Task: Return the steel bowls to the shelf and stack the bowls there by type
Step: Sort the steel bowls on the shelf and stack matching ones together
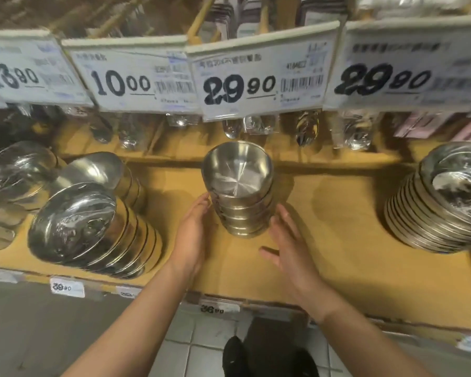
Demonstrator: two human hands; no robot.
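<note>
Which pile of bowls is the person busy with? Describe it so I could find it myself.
On the yellow wooden shelf, look below the middle 29.90 price tag. The stack of steel bowls stands there between the left hand and right hand. Unlike the wider, shinier stacks at either side, it is narrow, deep and brushed matte.

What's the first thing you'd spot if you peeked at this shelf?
A stack of shiny steel bowls stands mid-shelf, with the left hand and right hand open on either side of it. Above hang big price tags, and more bowl stacks lean at the left and right.
</note>
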